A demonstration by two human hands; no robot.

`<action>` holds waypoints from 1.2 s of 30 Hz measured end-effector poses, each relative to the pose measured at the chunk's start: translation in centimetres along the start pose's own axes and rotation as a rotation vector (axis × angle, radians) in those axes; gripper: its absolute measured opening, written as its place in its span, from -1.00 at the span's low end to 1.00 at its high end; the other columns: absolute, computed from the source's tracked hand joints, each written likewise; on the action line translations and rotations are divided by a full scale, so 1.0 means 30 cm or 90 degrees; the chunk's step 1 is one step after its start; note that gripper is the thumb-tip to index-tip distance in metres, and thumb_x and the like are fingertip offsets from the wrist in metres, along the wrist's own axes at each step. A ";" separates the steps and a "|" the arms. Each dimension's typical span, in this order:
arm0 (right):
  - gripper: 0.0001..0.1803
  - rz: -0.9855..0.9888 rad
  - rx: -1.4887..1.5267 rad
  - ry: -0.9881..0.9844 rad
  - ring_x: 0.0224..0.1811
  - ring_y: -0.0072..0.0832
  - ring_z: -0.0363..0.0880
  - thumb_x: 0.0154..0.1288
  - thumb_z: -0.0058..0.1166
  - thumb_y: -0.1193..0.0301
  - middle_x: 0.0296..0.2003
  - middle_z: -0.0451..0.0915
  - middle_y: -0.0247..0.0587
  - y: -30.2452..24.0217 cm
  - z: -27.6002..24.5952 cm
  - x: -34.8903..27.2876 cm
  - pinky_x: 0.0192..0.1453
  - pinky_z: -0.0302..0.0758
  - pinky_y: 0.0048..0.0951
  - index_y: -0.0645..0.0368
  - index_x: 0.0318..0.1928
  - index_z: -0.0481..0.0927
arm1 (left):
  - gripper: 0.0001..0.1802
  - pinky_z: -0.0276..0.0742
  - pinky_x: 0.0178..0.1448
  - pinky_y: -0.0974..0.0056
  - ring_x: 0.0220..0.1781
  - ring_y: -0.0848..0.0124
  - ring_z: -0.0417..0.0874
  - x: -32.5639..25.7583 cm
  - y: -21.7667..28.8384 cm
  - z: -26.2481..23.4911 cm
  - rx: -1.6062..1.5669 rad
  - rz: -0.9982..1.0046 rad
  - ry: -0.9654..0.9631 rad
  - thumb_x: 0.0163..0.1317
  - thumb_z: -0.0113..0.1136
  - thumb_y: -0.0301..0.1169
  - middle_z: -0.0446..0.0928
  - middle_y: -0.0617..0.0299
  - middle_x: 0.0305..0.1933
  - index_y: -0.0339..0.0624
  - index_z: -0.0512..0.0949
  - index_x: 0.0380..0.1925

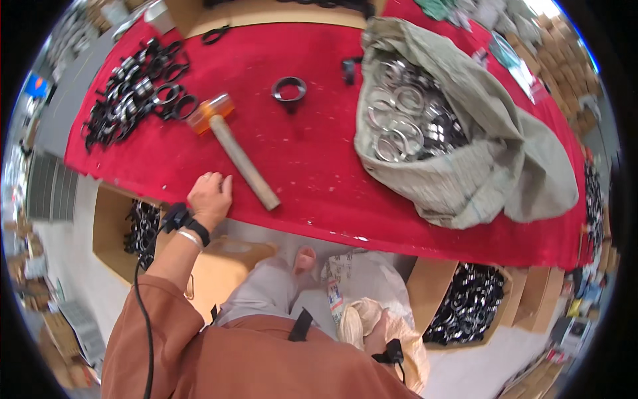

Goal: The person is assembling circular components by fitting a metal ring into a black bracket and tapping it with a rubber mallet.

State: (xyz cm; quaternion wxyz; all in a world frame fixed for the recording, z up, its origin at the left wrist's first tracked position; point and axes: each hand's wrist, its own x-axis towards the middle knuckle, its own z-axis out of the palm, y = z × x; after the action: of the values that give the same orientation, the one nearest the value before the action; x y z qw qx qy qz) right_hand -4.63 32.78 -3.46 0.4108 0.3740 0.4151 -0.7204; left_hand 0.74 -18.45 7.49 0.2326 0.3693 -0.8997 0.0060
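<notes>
My left hand rests at the near edge of the red-covered table, empty, its thumb apart from the fingers. Just beyond it lies a mallet with a pale wooden handle and an orange head. My right forearm reaches down into a pale woven sack beside my legs. Folds of the sack hide the right hand, so its fingers do not show. A single dark ring-shaped part stands on the cloth past the mallet.
Black ring clamps lie heaped at the far left. A grey-green sack spills silvery rings on the right. Below the table are cartons of black parts and a tan stool. Another carton stands at the back.
</notes>
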 end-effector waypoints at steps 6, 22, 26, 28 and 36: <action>-0.23 -0.205 -0.379 0.457 0.03 -0.22 0.44 0.15 -0.09 -0.16 0.10 0.38 -0.14 0.054 -0.137 -0.076 0.05 0.42 -0.17 0.03 0.25 0.22 | -0.66 0.37 -0.32 0.08 -0.38 0.12 0.48 -0.005 -0.045 0.015 0.057 -0.017 -0.065 0.21 0.02 -0.16 0.43 0.10 -0.50 -0.16 0.39 -0.62; -0.84 -0.253 0.338 0.291 -0.51 -0.52 0.40 0.36 -0.24 0.37 -0.42 0.48 -0.30 -0.217 0.227 0.082 -0.44 0.40 -0.49 0.13 -0.22 0.42 | -0.57 0.32 -0.25 0.06 -0.32 0.05 0.47 -0.009 -0.099 0.051 0.031 -0.035 -0.167 0.28 -0.11 -0.09 0.44 0.03 -0.44 -0.24 0.37 -0.55; -0.83 -0.386 0.277 0.168 -0.46 -0.58 0.40 0.27 -0.21 0.53 -0.34 0.51 -0.31 -0.249 0.388 0.102 -0.41 0.36 -0.62 0.17 -0.19 0.45 | -0.59 0.31 -0.29 0.06 -0.38 0.06 0.45 0.000 -0.114 0.036 -0.012 -0.004 -0.176 0.27 -0.08 -0.13 0.41 0.03 -0.47 -0.25 0.35 -0.57; -0.84 -0.393 0.300 0.203 -0.53 -0.58 0.39 0.17 -0.10 0.62 -0.41 0.49 -0.31 -0.255 0.483 0.144 -0.44 0.33 -0.62 0.18 -0.23 0.45 | -0.61 0.31 -0.31 0.07 -0.41 0.06 0.44 0.001 -0.118 0.043 -0.036 0.026 -0.183 0.27 -0.06 -0.15 0.40 0.03 -0.49 -0.25 0.34 -0.58; -0.62 -0.522 0.378 0.192 0.01 -0.25 0.45 0.26 -0.11 0.50 0.01 0.45 -0.10 -0.293 0.708 0.145 0.09 0.42 -0.25 0.27 0.11 0.34 | -0.75 0.28 -0.46 0.26 -0.55 0.33 0.34 0.027 -0.217 -0.002 -0.345 0.083 -0.340 0.14 0.14 -0.44 0.31 0.17 -0.58 -0.25 0.32 -0.62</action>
State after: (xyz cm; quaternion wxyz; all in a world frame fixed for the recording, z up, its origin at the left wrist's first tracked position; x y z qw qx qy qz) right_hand -18.42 15.11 3.23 -0.0927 0.3806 0.3603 -0.8466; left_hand 4.61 -23.73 6.85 0.0783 0.2252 -0.9192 -0.3135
